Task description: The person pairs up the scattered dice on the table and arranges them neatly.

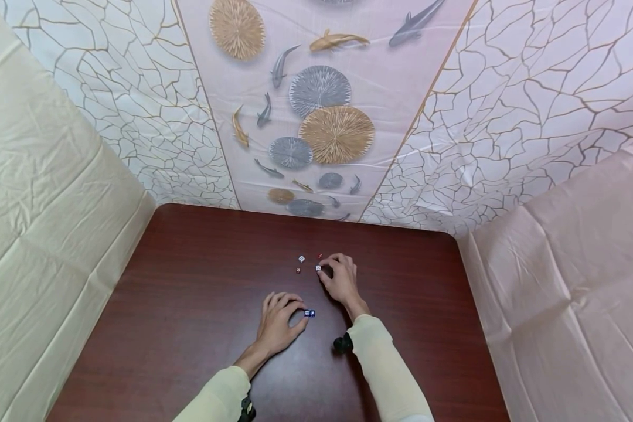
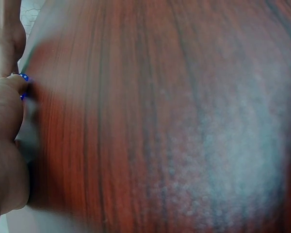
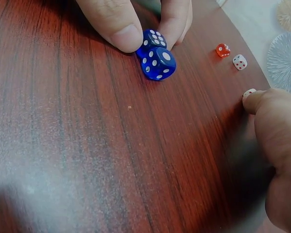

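Two blue dice with white dots sit side by side on the table, touching each other. My left hand [image 1: 281, 323] pinches one blue die [image 3: 155, 39] between thumb and finger; the other blue die [image 3: 160, 64] lies just beyond the fingertips. Farther up and to the right, my right hand [image 1: 343, 281] pinches a white die [image 1: 318, 268] by its edges. Near that hand lie a second white die [image 1: 302, 258], a red die [image 1: 298, 271] and another red die [image 1: 320, 255]. In the left wrist view the blue die [image 2: 24, 77] is mostly hidden by the hand.
The dark reddish wooden table [image 1: 190, 281] has rounded far corners. Behind it hangs a patterned cloth [image 1: 337, 135] with fish and round shapes. Plain pale cloth walls [image 1: 47, 223] stand along both sides.
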The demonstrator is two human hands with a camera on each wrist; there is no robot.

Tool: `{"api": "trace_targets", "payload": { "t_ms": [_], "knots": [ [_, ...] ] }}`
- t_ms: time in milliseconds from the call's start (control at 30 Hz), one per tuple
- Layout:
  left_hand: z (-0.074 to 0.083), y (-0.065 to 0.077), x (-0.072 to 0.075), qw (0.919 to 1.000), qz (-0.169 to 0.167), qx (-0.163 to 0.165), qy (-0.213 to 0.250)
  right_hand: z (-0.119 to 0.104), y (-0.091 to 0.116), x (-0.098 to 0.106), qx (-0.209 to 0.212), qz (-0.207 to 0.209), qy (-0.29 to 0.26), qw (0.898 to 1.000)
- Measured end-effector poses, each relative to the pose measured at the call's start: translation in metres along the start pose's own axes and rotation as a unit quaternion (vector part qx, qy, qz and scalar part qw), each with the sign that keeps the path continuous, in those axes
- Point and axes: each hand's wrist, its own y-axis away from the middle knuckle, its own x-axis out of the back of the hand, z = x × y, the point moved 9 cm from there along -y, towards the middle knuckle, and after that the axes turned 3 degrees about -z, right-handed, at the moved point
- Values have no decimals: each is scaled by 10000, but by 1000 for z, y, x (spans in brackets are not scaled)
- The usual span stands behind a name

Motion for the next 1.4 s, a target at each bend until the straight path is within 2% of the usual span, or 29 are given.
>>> {"api": "trace_targets", "payload": {
  "t_ms": [167, 400, 567, 700, 1033, 1400],
  "knots": [
    [1, 1, 0, 9998, 118, -92, -118, -4, 1, 2, -136, -46, 127, 9998],
    [0, 1, -1, 9997, 176, -100, -99, -3, 4, 4, -288, 44, -123, 9995],
    [-1, 1, -2, 10000, 52, -1, -5, -2, 11, 5, -300, 64, -264, 9992],
    [-1, 0, -1, 10000, 36, 1, -8, -4, 18, 6, -219, 45, -351, 9991],
    [0, 2, -1, 9984, 439, -308, -160, -13, 41, 7, 111, 120, -438, 9989],
    [0, 0, -1, 10000, 56, 13, -18, -25, 61, 5, 432, 183, -484, 9977]
  ]
}}
